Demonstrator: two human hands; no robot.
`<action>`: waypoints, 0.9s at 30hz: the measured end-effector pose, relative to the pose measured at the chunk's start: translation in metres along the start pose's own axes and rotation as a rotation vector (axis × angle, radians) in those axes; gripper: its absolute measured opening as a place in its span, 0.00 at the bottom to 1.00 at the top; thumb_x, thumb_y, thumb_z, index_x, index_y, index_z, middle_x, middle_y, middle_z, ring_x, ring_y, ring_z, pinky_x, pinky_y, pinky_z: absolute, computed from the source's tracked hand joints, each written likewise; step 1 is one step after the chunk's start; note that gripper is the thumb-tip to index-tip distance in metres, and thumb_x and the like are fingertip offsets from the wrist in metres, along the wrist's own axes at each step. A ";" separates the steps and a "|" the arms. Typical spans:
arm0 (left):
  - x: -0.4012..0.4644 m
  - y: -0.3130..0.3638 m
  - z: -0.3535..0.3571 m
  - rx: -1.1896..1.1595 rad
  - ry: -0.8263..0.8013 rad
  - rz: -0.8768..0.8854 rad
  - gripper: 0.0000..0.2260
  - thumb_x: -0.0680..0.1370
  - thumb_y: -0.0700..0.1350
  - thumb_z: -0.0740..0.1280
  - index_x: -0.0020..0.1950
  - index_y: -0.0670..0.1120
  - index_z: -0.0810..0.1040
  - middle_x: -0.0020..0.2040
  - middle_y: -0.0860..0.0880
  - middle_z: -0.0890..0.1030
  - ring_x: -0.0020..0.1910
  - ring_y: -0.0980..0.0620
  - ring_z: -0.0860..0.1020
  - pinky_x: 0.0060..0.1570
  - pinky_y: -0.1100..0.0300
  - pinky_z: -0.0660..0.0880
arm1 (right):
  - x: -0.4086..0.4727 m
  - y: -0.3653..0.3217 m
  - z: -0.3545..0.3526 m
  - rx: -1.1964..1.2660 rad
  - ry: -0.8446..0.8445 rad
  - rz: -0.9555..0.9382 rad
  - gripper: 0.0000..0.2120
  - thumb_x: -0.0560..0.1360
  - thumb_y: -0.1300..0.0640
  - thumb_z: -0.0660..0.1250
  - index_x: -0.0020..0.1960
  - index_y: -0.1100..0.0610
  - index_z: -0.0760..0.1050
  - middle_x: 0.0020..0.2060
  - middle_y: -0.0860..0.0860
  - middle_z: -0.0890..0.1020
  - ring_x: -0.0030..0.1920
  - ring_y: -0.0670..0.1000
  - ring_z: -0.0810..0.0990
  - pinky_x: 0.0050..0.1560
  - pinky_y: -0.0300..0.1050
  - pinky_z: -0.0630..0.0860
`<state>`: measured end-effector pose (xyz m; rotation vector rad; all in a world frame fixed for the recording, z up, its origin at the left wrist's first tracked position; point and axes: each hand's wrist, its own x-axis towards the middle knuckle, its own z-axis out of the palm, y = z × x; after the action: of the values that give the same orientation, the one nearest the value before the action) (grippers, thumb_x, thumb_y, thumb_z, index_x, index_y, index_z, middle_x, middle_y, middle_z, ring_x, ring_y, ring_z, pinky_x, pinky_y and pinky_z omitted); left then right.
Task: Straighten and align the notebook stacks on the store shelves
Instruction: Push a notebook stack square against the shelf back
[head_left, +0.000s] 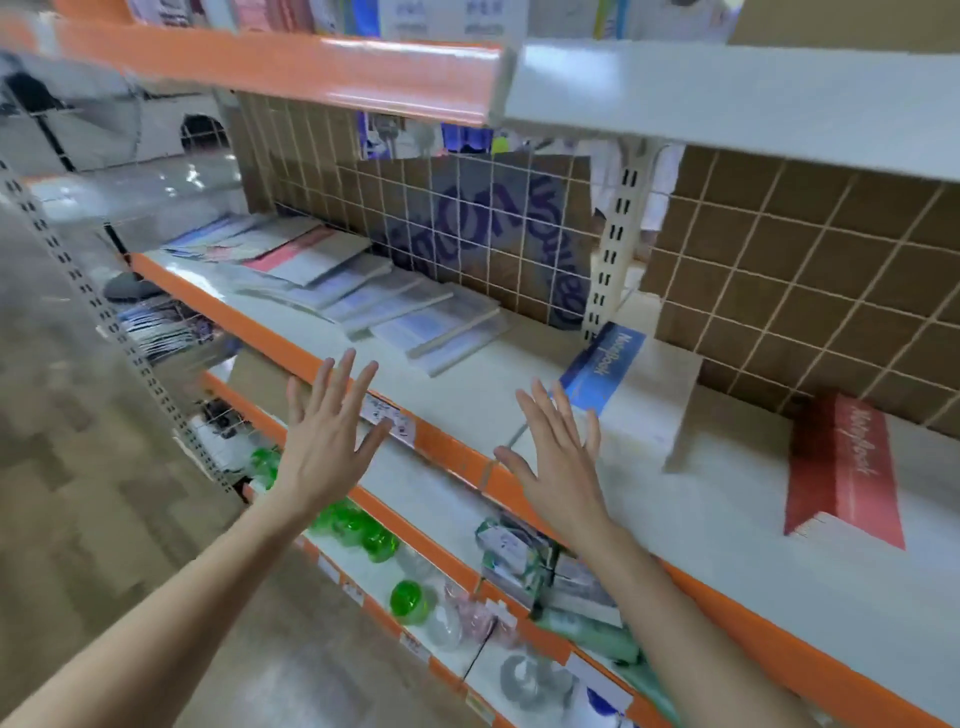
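Far left, grey tiled floor; one perforated shelf upright runs diagonally down the frame.

Middle shelf, white deck with orange front edge; on its left half a fanned row of plastic-wrapped notebooks, overlapping and skewed, each one slid partly off the next; roughly six or seven, blur prevents an exact count; one pinkish cover near the left end, the rest pale blue and white.

Left hand raised in front of the shelf edge, fingers straight and spread, gripping nothing; it hovers below the fanned row, not touching it; one white price label on the orange edge just beside its fingertips.

Behind, wire grid back panel over brown cardboard with blue lettering.

Right hand likewise flat and spread, empty, well apart from the left; its fingertips sit near one blue notebook lying tilted beside a slotted cream post; contact cannot be told.

Further right, one red notebook stack lying flat, cover lettered "Notebook", on the same shelf.

Lower shelf: about four green round plastic items, several clear ones, packaged goods to their right.
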<state>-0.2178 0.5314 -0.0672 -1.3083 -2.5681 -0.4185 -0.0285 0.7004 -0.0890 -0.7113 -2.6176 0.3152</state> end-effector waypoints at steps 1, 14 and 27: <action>0.003 -0.024 -0.005 0.008 0.004 -0.006 0.40 0.73 0.70 0.35 0.77 0.49 0.56 0.78 0.46 0.52 0.76 0.43 0.50 0.71 0.41 0.42 | 0.014 -0.018 0.012 -0.005 -0.013 -0.012 0.30 0.79 0.40 0.53 0.77 0.50 0.51 0.76 0.44 0.45 0.73 0.42 0.34 0.70 0.50 0.29; 0.056 -0.273 -0.021 0.099 0.007 -0.127 0.43 0.70 0.71 0.31 0.77 0.50 0.56 0.78 0.49 0.50 0.76 0.46 0.49 0.71 0.42 0.40 | 0.192 -0.196 0.135 0.034 -0.074 -0.072 0.29 0.80 0.43 0.55 0.77 0.50 0.50 0.77 0.46 0.47 0.76 0.45 0.41 0.70 0.48 0.31; 0.249 -0.344 0.051 0.226 -0.190 0.052 0.44 0.74 0.68 0.57 0.76 0.50 0.35 0.76 0.48 0.33 0.73 0.46 0.31 0.68 0.43 0.31 | 0.389 -0.217 0.222 0.043 -0.237 0.077 0.48 0.73 0.32 0.59 0.77 0.55 0.37 0.77 0.50 0.40 0.76 0.49 0.37 0.72 0.61 0.39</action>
<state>-0.6448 0.5430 -0.0841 -1.3856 -2.6306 0.0073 -0.5261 0.6968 -0.0917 -0.8047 -2.7994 0.5056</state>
